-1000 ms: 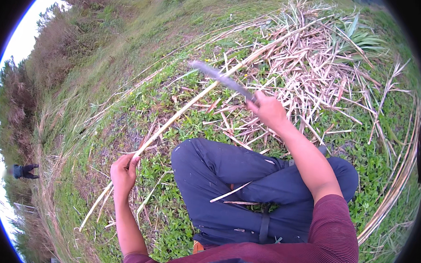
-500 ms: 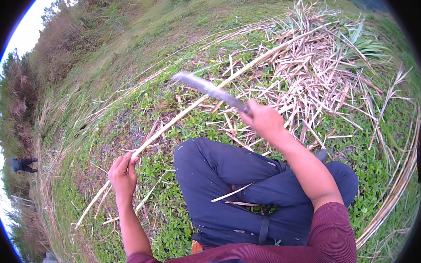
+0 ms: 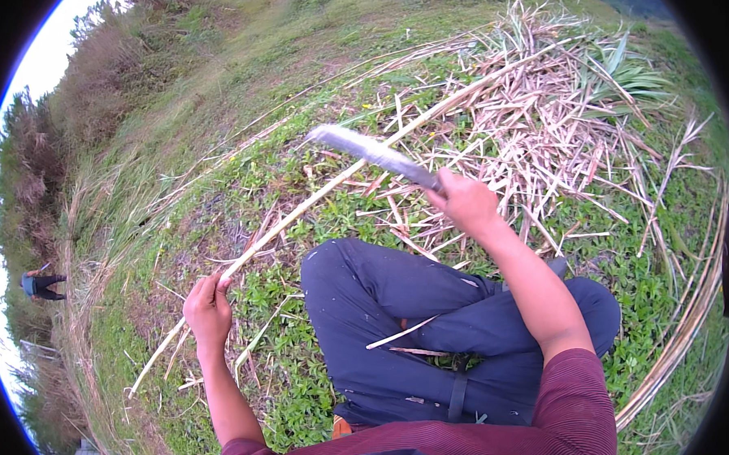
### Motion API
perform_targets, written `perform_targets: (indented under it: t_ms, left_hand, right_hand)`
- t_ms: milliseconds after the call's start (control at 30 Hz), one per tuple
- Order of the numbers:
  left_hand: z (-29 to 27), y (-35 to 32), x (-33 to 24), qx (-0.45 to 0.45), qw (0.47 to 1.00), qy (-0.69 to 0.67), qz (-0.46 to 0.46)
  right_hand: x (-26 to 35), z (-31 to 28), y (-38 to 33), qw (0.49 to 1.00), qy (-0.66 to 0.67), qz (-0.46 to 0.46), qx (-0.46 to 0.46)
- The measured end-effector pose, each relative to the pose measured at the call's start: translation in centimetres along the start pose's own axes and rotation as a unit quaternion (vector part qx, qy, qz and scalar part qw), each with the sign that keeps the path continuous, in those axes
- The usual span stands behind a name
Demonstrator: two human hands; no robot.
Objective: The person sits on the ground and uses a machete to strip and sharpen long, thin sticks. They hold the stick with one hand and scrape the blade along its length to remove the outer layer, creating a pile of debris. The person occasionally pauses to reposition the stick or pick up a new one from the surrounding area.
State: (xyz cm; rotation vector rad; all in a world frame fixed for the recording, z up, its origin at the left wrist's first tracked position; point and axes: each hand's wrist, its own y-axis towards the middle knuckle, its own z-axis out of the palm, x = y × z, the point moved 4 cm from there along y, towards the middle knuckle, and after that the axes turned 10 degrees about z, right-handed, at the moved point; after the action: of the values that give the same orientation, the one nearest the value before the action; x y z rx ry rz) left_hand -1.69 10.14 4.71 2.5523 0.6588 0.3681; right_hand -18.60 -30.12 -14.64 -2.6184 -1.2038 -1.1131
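A long, pale cane stalk [image 3: 300,208] slants from the lower left up to the pile at the upper right. Near its lower end my left hand [image 3: 208,304] is closed around it, fingers pinched over the stalk. My right hand [image 3: 465,204] grips the dark handle of a machete [image 3: 376,153]. Its broad, shiny blade points up and left and crosses the stalk about midway; whether blade and stalk touch I cannot tell. Motion slightly blurs the blade.
A heap of short dry stalk pieces [image 3: 539,146] lies at the upper right, with green leaves [image 3: 631,80] beside it. Long strips [image 3: 686,323] curve along the right. My crossed legs [image 3: 425,328] are below. Another person [image 3: 43,285] stands far left near bushes [image 3: 37,181].
My right hand and the machete have shifted slightly to the right. My left hand, still on the stalk, has moved a little left and down.
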Motion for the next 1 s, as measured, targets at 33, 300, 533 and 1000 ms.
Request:
perform_targets:
  t_ms: [33, 300, 533, 1000]
  left_hand:
    - [-0.3, -0.4, 0.5, 0.011, 1.000, 0.023, 0.002]
    - [-1.3, -3.8, 2.5, 0.063, 0.995, 0.067, -0.030]
    - [-3.9, -3.8, 3.8, 0.073, 0.994, 0.084, 0.001]
    - [-3.2, -7.1, 6.9, 0.091, 0.992, 0.015, -0.091]
  right_hand:
    - [-1.9, 0.2, 0.8, 0.999, 0.027, 0.036, 0.009]
    - [-3.5, -0.2, 0.2, 0.969, 0.095, 0.215, 0.081]
    - [-4.7, 0.9, 1.4, 0.989, -0.006, 0.134, 0.060]
    - [5.3, 0.8, -3.1, 0.991, -0.063, -0.051, 0.102]
